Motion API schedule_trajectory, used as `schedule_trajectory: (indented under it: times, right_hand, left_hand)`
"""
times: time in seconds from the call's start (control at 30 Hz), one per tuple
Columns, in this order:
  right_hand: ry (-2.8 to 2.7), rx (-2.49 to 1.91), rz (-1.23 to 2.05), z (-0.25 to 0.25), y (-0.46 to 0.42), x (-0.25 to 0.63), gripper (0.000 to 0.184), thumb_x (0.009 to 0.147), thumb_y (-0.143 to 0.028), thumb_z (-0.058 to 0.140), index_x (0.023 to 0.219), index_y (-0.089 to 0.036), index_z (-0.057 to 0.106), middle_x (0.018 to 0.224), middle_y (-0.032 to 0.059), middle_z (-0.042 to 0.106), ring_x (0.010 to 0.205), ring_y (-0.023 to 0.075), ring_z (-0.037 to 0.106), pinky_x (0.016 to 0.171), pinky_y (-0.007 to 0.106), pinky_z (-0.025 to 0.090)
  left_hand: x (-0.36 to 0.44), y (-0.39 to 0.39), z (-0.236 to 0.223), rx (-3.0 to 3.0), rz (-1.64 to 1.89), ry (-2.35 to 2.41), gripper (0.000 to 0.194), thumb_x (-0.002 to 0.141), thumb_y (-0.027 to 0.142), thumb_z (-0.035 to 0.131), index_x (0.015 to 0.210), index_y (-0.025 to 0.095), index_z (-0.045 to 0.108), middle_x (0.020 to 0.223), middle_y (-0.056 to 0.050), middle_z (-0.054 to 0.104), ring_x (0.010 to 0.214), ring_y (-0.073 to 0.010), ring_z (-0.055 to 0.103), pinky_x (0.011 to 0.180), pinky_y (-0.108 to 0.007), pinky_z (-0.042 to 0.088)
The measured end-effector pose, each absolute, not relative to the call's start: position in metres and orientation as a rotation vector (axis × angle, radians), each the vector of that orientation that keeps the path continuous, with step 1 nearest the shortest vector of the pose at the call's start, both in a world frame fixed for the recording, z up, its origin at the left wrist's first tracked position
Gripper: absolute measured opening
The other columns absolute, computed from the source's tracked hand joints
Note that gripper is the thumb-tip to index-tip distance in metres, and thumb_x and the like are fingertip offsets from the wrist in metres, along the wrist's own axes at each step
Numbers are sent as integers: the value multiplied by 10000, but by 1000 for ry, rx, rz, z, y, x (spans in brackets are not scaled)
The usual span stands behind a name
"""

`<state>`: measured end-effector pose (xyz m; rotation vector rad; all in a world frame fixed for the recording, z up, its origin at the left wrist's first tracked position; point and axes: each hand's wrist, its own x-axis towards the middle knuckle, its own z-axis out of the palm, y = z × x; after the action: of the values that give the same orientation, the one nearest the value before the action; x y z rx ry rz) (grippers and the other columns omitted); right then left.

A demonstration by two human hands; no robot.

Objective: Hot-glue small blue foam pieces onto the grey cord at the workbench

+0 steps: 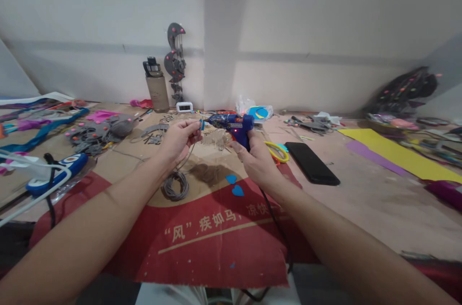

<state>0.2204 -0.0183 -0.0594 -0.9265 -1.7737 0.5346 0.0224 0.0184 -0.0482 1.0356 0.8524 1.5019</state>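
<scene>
My right hand (pixel 257 157) is wrapped round the handle of a blue hot glue gun (pixel 236 123), and a small red light glows on its side. The gun's nozzle points left, close to a small blue piece (pixel 202 125) pinched in my left hand (pixel 180 140). A thin grey cord runs down from my left fingers toward a coil of grey cord (pixel 175 185). Below the gun lie two blue heart cutouts, an upper heart (pixel 231 179) and a lower heart (pixel 237 191). Whether the pinched piece is also a heart, I cannot tell.
A red and brown cardboard sheet (pixel 216 259) covers the table's front. To the right lie a black phone (pixel 311 163) and yellow sheet (pixel 400 148). A bottle (pixel 157 91) stands by the back wall; a power strip (pixel 57 174) with cables lies left. The gun's black cord hangs over the front edge.
</scene>
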Motion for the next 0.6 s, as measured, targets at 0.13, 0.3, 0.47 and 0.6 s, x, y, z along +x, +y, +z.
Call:
schedule_trajectory:
  times: [0.13,0.3,0.47,0.6]
  right_hand:
    - [-1778,-930,531,-59,-19,221,379,881,-343,482,1236,-210,480,1198,110,569,1030,246,539,903,430,416]
    - [-1781,-947,558,-58,-20,221,380,880,-352,483,1234,-214,473,1149,105,581,1026,251,536,882,433,430]
    - [-1779,-955,604,-59,-19,221,384,877,-360,485,1229,-206,477,1097,105,593,1002,253,546,832,423,453]
    - [-1778,-946,569,-58,-19,221,374,875,-343,483,1221,-203,480,1125,103,584,1027,252,539,856,418,445]
  left_hand:
    - [23,17,-47,1024,1516,848,179,604,208,759,646,131,603,561,23,536,513,-62,493,555,-202,468]
    - [24,16,-44,1008,1524,856,176,603,203,754,645,133,597,557,24,530,509,-62,491,549,-200,465]
    - [23,16,-44,1007,1532,847,171,606,194,751,645,132,597,559,23,534,510,-62,493,538,-194,458]
    - [23,17,-46,1013,1525,824,176,606,195,761,646,128,604,561,22,533,517,-61,491,531,-189,458]
